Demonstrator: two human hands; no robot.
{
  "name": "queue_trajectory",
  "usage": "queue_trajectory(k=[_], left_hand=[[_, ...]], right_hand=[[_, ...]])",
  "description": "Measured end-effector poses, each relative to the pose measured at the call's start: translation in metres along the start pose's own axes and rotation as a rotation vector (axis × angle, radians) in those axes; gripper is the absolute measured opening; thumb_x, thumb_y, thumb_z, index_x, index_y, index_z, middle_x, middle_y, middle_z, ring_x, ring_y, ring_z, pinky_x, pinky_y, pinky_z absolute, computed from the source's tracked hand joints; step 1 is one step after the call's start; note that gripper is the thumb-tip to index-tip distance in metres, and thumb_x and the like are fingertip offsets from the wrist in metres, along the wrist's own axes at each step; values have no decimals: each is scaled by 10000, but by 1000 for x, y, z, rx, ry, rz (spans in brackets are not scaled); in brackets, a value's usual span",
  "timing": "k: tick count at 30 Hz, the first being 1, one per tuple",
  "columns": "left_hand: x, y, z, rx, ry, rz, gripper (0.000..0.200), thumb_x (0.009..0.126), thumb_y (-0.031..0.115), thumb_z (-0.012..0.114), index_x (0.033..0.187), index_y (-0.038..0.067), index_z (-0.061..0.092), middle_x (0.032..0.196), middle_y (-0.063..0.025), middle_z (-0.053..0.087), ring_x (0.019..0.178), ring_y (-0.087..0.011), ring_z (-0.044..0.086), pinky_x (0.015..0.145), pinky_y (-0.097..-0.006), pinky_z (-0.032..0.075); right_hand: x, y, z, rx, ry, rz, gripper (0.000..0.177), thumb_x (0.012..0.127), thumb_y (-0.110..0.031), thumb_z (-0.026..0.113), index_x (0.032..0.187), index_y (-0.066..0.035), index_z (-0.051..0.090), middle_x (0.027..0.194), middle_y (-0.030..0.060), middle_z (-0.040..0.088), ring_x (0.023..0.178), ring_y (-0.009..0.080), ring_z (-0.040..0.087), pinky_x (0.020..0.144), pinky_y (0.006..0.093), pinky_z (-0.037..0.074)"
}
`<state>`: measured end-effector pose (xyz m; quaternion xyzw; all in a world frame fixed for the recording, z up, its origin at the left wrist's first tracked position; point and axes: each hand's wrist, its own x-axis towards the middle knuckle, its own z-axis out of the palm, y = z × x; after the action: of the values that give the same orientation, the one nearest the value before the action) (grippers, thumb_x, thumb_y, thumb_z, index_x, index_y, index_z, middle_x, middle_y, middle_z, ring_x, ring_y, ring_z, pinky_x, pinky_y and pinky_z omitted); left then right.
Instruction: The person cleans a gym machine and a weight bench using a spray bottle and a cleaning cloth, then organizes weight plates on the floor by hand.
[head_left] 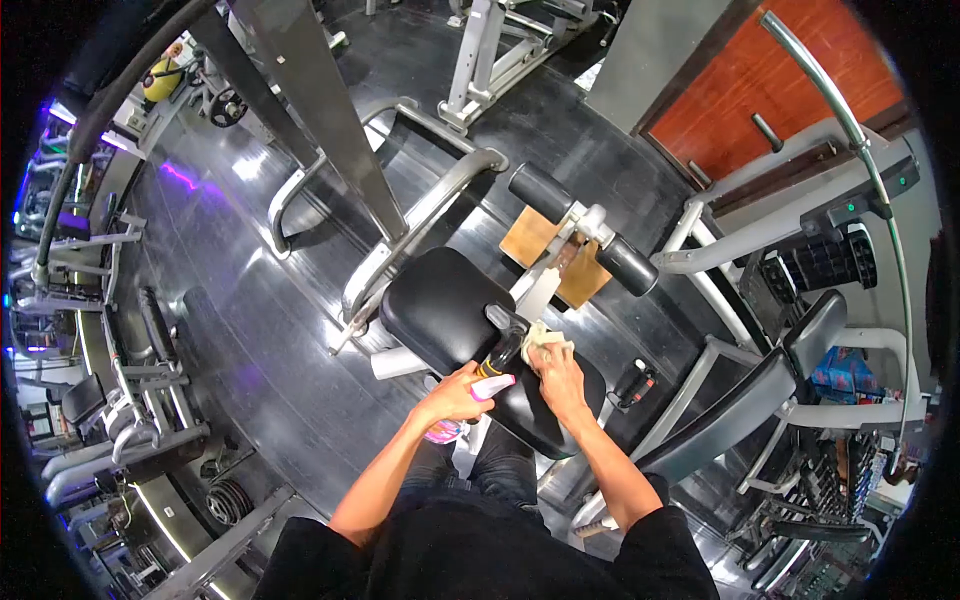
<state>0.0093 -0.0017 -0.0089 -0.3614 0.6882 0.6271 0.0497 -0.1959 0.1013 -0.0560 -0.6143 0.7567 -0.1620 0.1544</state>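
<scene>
My left hand (452,398) is closed round a spray bottle (443,431) with a pink and white trigger head and a colourful body, held over the front of a black padded machine seat. My right hand (560,380) grips a crumpled pale cloth (545,341), which appears to touch a dark upright handle (508,345) with yellow bands between two black pads. One pad (440,300) lies to the left of the handle. The other pad (530,415) is partly covered by my right hand and forearm.
Beyond the seat are black foam rollers (627,264) above a wooden platform (524,238). Silver machine frame tubes (440,215) rise at the upper left. A padded bench (725,415) stands on the right. A small black object (634,383) lies on the dark floor.
</scene>
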Motion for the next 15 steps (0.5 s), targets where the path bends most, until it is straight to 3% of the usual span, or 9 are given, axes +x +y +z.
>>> queue_trajectory(k=[2,3,4,7,8,10,12,14,15], left_hand=[[-1,2,-2,-17,0,16,382,726,170,652,1097,83,625,958,-132,489,616,-193,647,621,-313,536],[-3,7,-4,-38,-14,-47,374,715,179,653,1077,85,634,969,-130,494,655,-208,645,658,-331,532],[-2,5,-3,-40,-13,-48,374,715,179,653,1077,85,634,969,-130,494,655,-208,645,658,-331,532],[0,-9,1,-1,-5,-46,383,702,193,653,1068,83,635,986,-139,500,765,-256,636,733,-373,513],[0,-14,3,26,7,-13,389,693,198,651,1066,87,636,988,-146,503,832,-283,614,770,-388,495],[0,-12,4,48,19,19,396,684,203,650,1063,91,638,990,-154,505,899,-309,592,808,-403,477],[-4,-3,1,91,30,40,401,678,204,648,1067,108,640,993,-168,511,956,-337,559,832,-406,461],[-7,4,0,100,32,31,408,678,204,648,1077,119,638,994,-167,513,959,-336,555,835,-404,460],[-7,6,-1,110,31,24,416,678,204,648,1086,130,636,994,-167,515,962,-335,550,838,-403,458]], right_hand=[[-16,5,-2,-219,-147,-93,445,750,-52,542,1180,-162,584,1093,103,522,1014,295,501,808,417,481],[-18,4,-9,-272,-104,-137,362,732,-67,551,1068,-164,644,1033,109,547,971,284,540,724,430,502],[-17,8,-16,-271,-106,-138,362,732,-67,551,1068,-164,644,1033,109,547,971,284,540,724,430,502],[6,28,-47,-127,-278,152,191,689,-106,586,826,-128,717,925,130,603,840,327,616,701,437,526],[21,21,-70,46,-300,257,219,727,-105,564,900,-98,699,996,147,600,866,339,618,744,429,515],[35,27,-59,170,-81,338,253,753,-69,543,962,-89,683,1022,142,602,926,339,602,813,403,489],[60,18,-39,364,75,89,327,719,-6,543,993,-118,683,1032,116,597,980,295,579,855,388,469],[87,0,-18,370,80,-158,386,679,27,552,992,-152,692,1108,80,582,1042,280,536,900,391,437],[101,-10,-13,293,-56,-252,395,671,31,538,983,-153,695,1111,68,578,1063,279,519,903,388,429]])
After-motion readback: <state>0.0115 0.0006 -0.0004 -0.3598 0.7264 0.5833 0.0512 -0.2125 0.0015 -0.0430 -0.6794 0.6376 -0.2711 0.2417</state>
